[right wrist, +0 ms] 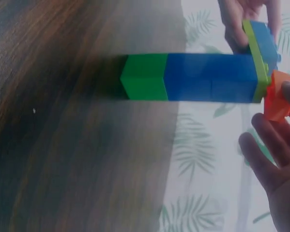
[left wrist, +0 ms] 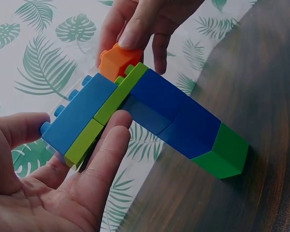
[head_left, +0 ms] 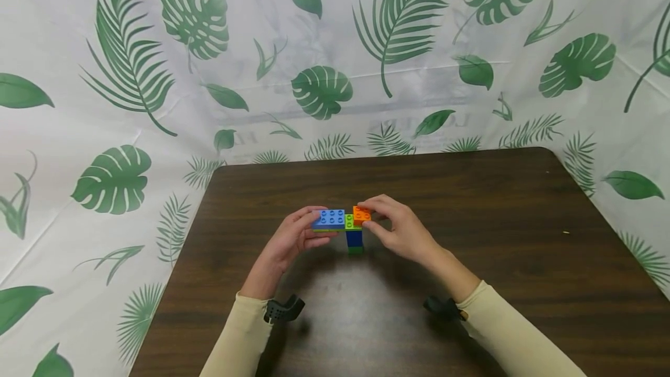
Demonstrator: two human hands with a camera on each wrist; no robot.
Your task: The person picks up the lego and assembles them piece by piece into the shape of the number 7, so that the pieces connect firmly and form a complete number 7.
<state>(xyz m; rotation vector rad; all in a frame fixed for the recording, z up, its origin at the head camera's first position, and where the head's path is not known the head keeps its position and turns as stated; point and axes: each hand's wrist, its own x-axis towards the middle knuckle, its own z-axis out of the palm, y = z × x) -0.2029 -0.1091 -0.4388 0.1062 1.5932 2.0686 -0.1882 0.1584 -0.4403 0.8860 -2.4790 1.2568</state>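
A small tower of toy building bricks stands on the table, with a green brick (left wrist: 222, 152) at its foot and dark blue bricks (left wrist: 183, 116) stacked above. Across the top run lime green bricks (left wrist: 119, 99), which reach out to the left under a light blue brick (head_left: 330, 219). My left hand (head_left: 295, 237) grips that overhanging end, thumb on the light blue brick and fingers underneath. Between thumb and fingers, my right hand (head_left: 405, 228) pinches an orange brick (right wrist: 278, 99). It sits tilted over the right end of the lime green top, close against the studs.
The dark wooden table (head_left: 497, 202) extends around the tower on all sides. Behind it hangs a white sheet (head_left: 251, 121) printed with green leaves. Dark bands (head_left: 284, 309) with cameras are on both wrists. A tiny pale speck (head_left: 566, 232) lies at the right.
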